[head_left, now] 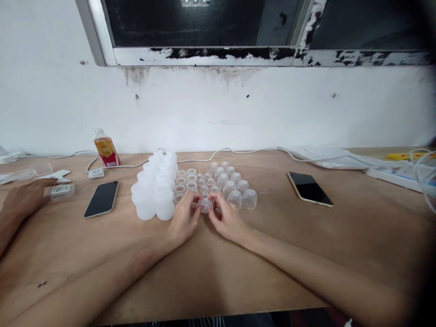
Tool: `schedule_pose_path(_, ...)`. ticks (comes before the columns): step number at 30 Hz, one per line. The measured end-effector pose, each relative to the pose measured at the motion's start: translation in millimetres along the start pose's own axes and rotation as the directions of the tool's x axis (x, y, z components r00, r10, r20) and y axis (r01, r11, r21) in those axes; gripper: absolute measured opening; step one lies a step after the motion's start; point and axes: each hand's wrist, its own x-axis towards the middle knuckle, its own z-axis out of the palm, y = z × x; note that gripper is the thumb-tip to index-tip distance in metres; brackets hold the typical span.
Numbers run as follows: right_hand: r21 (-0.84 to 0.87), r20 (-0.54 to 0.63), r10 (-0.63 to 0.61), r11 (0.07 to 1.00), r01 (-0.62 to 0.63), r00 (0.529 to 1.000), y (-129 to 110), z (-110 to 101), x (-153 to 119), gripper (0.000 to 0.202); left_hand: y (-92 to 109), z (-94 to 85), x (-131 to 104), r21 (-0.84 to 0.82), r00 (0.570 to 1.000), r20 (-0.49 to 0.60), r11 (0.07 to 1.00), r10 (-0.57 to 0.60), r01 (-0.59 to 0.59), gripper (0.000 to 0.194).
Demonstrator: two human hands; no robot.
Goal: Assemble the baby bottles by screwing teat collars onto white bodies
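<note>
Landmark for these notes: the block of white bottles (156, 188), packed in close rows on the wooden table (272, 272). Directly right of it we log white rings (185, 180) in two columns, then small clear pointed pieces (206, 177), then clear domes (229, 182) in slanting rows. Left of the block lies a dark-screened phone (102, 200); farther left, a co-worker's hand (29, 195) rests beside a small labelled clear box (62, 190). Behind and left of the block, a drink bottle (106, 150) stands upright near the wall. A white cable (235, 150) runs behind the block and on to its right. Well right of the block we note a second phone (309, 188) and, beyond it, a white power strip (397, 178).

Closest obstacles: rings, pointed pieces and domes crowd just past the fingers, and the hands cover the near ends of some rows.

The left hand (185, 214) and right hand (227, 219) meet just right of the block's near end. Between them is a clear ribbed piece (205, 205), fingertips closed on it from both sides. We cannot tell whether its underside touches the table.
</note>
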Motion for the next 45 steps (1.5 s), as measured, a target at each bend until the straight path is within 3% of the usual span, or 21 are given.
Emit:
schedule_pose_path(12,0.038,-0.010,0.043,0.998,-0.042,0.999,6.0,-1.8,1.3,0.016,2.7,-0.3,-2.0,0.111,0.999,0.026,0.994,-0.020,0.017,0.015)
schedule_pose_path(33,0.024,0.056,0.027,0.999,-0.029,0.998,4.7,-2.2,1.8,0.033,5.5,-5.4,-0.2,0.396,0.988,0.144,0.918,-0.051,-0.010,0.026)
schedule_pose_path(45,0.034,0.060,0.067,0.997,-0.069,0.996,4.8,-0.4,2.8,0.028,1.9,-4.6,0.3,0.403,0.989,0.140,0.915,-0.040,-0.020,0.031)
